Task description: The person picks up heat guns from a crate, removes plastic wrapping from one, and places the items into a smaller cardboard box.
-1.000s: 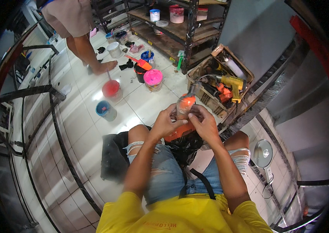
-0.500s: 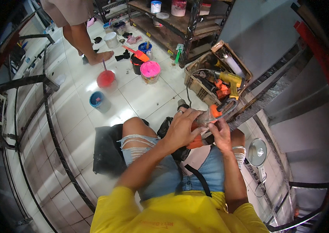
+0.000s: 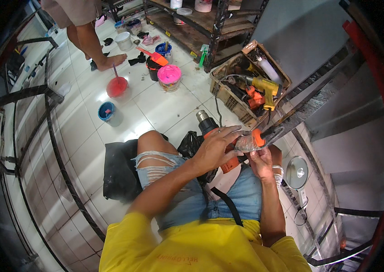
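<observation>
Heat gun (image 3: 211, 133), orange with a black collar and bare metal nozzle (image 3: 201, 116), is positioned above the seated person's lap, between the knees. The nozzle points forward and left; the film-wrapped handle (image 3: 247, 143) extends to the right and ends in an orange cap (image 3: 258, 138).

Left hand (image 3: 214, 148): grasps the tool where body and handle meet, fingers laid across the top, thumb below. Right hand (image 3: 261, 163): fingertips contact the underside of the handle near the cap; how firmly they close cannot be determined.

Adjacent items: a black plastic bag (image 3: 190, 144) lies just left of the tool. Forward and right, a beige plastic crate (image 3: 237, 110) contains a yellow power tool (image 3: 266, 86) and a white bottle (image 3: 269, 70). Forward and left, a pink paint bucket (image 3: 169, 77) stands on the tiled floor (image 3: 162, 109).
</observation>
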Tool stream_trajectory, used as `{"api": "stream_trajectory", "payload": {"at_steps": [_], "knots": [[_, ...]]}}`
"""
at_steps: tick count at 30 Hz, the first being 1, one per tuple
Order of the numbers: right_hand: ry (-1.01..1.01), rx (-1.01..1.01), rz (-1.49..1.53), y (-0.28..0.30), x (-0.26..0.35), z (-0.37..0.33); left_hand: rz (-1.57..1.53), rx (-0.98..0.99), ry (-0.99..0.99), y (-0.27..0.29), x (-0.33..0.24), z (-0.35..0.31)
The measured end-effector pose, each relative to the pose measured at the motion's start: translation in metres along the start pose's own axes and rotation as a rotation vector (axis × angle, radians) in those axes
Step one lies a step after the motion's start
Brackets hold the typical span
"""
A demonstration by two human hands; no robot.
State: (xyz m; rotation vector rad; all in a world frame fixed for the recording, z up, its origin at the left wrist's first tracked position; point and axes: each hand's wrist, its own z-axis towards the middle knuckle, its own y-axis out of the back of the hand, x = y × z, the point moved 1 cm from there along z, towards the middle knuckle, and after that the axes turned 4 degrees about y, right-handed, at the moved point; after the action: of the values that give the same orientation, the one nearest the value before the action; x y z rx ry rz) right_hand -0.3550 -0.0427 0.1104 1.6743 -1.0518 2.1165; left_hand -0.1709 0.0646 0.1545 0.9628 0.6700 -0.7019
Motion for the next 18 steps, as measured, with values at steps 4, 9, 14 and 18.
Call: {"api": "stream_trajectory", "payload": {"at_steps": [4,9,14,18], "knots": [[-0.003,-0.015,0.013,-0.002,0.002,-0.001,0.037,0.017,0.009,0.001,-0.003,0.001],[0.013,-0.017,-0.039,0.000,-0.003,-0.002,0.038,0.009,0.025,0.000,-0.003,0.001],[0.035,0.006,-0.117,0.000,-0.006,-0.003,-0.015,0.047,0.020,0.005,-0.002,0.003],[0.011,-0.001,-0.066,0.002,-0.008,-0.004,-0.044,0.052,0.008,0.006,0.000,0.003]]}}
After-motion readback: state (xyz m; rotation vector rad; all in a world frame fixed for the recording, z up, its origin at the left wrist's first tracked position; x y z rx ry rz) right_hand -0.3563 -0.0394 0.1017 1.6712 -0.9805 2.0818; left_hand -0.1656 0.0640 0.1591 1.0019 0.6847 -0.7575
